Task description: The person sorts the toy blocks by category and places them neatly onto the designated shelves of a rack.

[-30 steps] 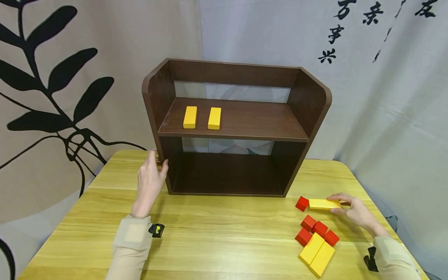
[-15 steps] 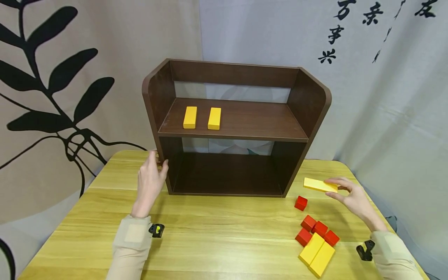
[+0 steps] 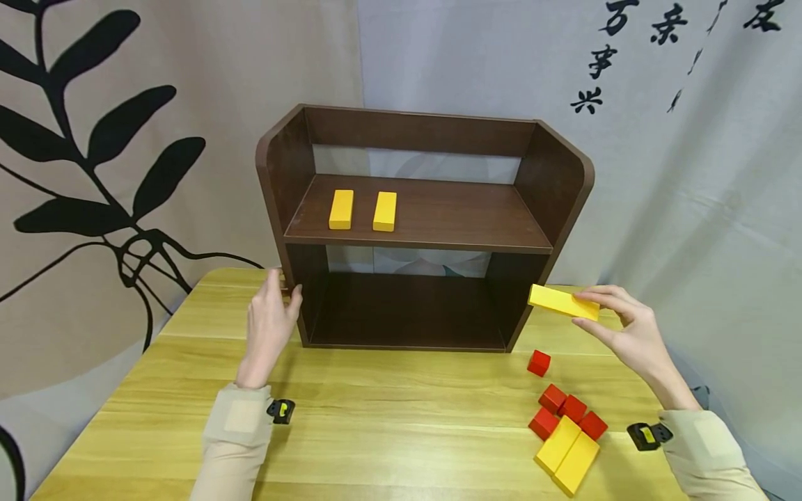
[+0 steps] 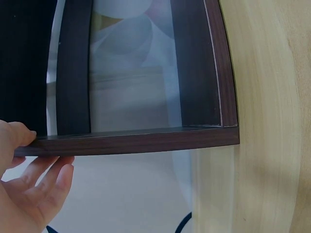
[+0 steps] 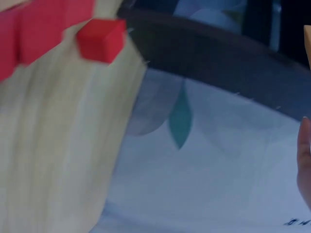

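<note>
My right hand (image 3: pixel 633 334) pinches one end of a long yellow block (image 3: pixel 554 300) between thumb and fingers, raised above the table beside the right side panel of a dark brown two-tier shelf (image 3: pixel 413 245). With my left hand (image 3: pixel 268 327) I grip the shelf's left side panel; the left wrist view shows the thumb (image 4: pixel 22 135) on one face of the board and the fingers (image 4: pixel 51 182) on the other. On the upper tier lie two yellow blocks, a left one (image 3: pixel 341 209) and a right one (image 3: pixel 384 211), set apart and roughly parallel.
Below my right hand a single red cube (image 3: pixel 539 363) sits on the wooden table (image 3: pixel 376 431). Nearer the front, several red cubes (image 3: pixel 553 399) cluster against two yellow blocks (image 3: pixel 567 456) lying side by side. A patterned curtain (image 3: pixel 689 174) hangs behind the table.
My right hand has lifted the yellow block off the table, from beside the single red cube, and carried it up and slightly left toward the shelf. My left hand stays in place.
</note>
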A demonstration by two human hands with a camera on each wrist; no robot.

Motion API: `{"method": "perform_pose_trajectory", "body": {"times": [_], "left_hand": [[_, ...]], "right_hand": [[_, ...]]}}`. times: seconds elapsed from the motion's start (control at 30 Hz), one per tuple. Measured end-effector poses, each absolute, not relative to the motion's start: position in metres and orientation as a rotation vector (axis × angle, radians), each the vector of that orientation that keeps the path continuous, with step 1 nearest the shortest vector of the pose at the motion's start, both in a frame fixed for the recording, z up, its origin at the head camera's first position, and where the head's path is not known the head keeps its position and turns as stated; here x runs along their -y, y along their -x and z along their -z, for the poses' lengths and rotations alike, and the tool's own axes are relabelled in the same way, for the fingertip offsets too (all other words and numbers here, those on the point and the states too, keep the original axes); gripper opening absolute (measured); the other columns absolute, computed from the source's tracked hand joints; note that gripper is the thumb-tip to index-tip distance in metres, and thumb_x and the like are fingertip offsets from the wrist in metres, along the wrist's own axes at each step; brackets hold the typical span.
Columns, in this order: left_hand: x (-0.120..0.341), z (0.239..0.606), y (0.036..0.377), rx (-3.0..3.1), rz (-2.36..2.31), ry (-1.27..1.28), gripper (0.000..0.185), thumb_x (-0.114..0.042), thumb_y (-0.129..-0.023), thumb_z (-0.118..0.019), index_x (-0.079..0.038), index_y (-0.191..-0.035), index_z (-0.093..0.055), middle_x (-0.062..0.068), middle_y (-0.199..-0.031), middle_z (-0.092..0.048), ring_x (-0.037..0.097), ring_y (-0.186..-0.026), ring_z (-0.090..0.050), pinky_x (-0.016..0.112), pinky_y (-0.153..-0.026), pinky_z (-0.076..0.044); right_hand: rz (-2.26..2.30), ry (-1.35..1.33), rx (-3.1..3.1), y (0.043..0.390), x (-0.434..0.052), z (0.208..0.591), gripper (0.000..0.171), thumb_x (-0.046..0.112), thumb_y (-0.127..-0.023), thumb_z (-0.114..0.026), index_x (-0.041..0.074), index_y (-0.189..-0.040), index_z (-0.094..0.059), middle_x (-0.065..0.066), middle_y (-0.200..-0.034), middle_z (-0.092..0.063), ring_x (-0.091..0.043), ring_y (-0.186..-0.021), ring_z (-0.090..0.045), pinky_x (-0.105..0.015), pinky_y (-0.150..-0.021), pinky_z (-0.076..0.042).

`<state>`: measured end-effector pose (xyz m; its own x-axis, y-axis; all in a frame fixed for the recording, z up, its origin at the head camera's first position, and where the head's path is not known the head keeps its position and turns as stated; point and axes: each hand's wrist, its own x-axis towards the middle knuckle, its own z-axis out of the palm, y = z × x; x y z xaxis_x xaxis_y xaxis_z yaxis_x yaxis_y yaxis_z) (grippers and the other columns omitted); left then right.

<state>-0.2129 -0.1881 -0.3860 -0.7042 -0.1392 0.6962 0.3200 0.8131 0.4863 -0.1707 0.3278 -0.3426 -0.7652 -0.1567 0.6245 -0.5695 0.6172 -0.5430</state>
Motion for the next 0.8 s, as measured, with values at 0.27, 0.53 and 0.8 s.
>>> {"method": "perform_pose_trajectory", "body": {"times": [0.27,0.53,0.8], "left_hand": [[0.188,0.386,0.213,2.230,0.775,0.132,0.028,-0.009,-0.089,-0.063,0.006,-0.109,-0.050,0.027,-0.090,-0.063,0.045,-0.069,-0.063,0.049,-0.052,-0.049],[0.189,0.385,0.212,2.228,0.773,0.128,0.028,-0.009,-0.089,-0.063,0.006,-0.109,-0.050,0.027,-0.090,-0.063,0.045,-0.068,-0.063,0.050,-0.052,-0.049],[0.189,0.386,0.212,2.230,0.777,0.140,0.027,-0.009,-0.089,-0.063,0.005,-0.109,-0.050,0.026,-0.089,-0.063,0.043,-0.068,-0.063,0.048,-0.051,-0.049]], "right_hand": [[-1.102,-0.678,2.215,0.168,-0.295,0.315,0.049,-0.021,-0.066,-0.073,-0.003,-0.111,-0.067,0.008,-0.109,-0.061,-0.002,-0.099,-0.053,-0.004,-0.086,-0.044],[-1.175,-0.643,2.111,0.173,-0.258,0.296,0.045,-0.016,-0.069,-0.074,-0.003,-0.111,-0.067,-0.001,-0.107,-0.063,-0.004,-0.095,-0.055,-0.006,-0.081,-0.047],[-1.111,-0.574,2.024,0.184,-0.217,0.287,0.036,-0.008,-0.069,-0.079,-0.001,-0.103,-0.071,-0.015,-0.103,-0.064,-0.003,-0.091,-0.051,-0.011,-0.074,-0.042]]}}
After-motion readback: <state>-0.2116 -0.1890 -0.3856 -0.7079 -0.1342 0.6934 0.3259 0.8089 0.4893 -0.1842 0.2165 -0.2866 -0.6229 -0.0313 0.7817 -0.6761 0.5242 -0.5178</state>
